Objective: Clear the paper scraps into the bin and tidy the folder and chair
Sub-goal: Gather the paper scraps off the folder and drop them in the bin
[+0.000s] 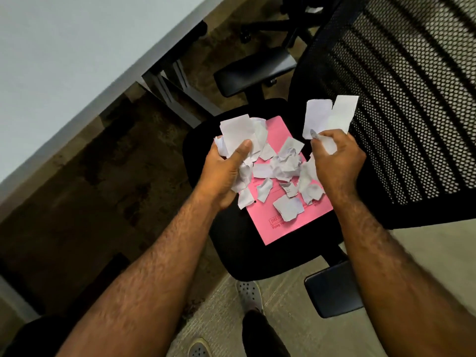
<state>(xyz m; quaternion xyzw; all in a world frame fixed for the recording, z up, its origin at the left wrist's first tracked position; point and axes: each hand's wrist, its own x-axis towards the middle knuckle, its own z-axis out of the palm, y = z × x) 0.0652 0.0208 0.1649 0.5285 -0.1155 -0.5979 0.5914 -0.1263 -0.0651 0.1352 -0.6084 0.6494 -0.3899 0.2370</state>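
Note:
A pink folder (286,228) lies flat on the black seat of an office chair (257,258). Several torn and crumpled white paper scraps (284,164) are strewn over the folder. My left hand (222,168) hovers over the folder's left edge, gripping a bunch of scraps (238,132) under the thumb. Over the folder's right side, my right hand (337,161) holds two larger flat pieces of paper (329,115) upright. No bin is in view.
The chair's black mesh backrest (401,104) rises at the right, with armrests at the back (253,70) and front (332,289). A grey desk (64,60) with metal legs fills the left. My shoes (248,295) stand on the carpet below the seat.

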